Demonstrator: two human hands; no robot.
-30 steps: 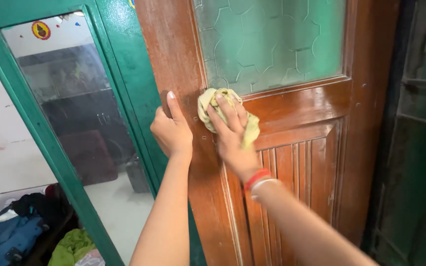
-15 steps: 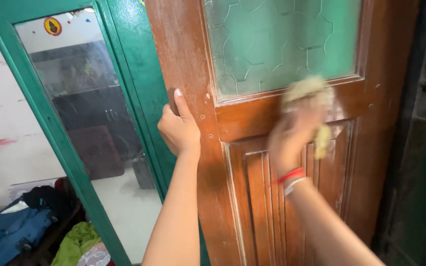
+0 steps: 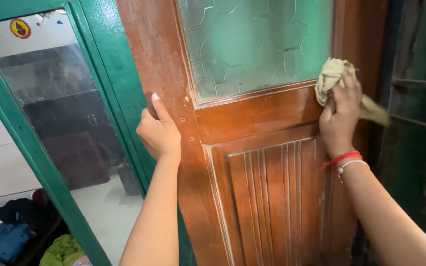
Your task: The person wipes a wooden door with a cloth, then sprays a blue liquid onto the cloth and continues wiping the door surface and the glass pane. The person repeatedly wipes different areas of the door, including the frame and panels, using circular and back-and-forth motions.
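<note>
From the head camera, the right hand [image 3: 340, 116] is closed around a crumpled yellowish cloth [image 3: 332, 79], pressing it against the wooden door [image 3: 252, 187] at the right end of the horizontal rail just below the frosted glass pane [image 3: 257, 42]; a loose tail of the cloth hangs out past the hand toward the dark gap on the right. A red thread and a beaded bracelet [image 3: 347, 161] sit on that wrist. The left hand [image 3: 158, 132] has its grip curled round the door's left edge, thumb up along the face, fingers hidden behind the wood, steadying the leaf. The rail looks glossy where the cloth sits, while the left stile above the left hand shows pale, dusty streaks, and the grooves of the lower ribbed panel carry whitish lines. To do this wiping well, I judge that the cloth should stay bunched flat under the palm with even pressure, follow the grain along the rail, and work into the moulding edge under the glass, while the left hand keeps the door from swinging. Left of the door stands a green-framed glass panel [image 3: 35, 148], and low in the corner lie a blue garment [image 3: 1, 241] and a green one [image 3: 62, 250].
</note>
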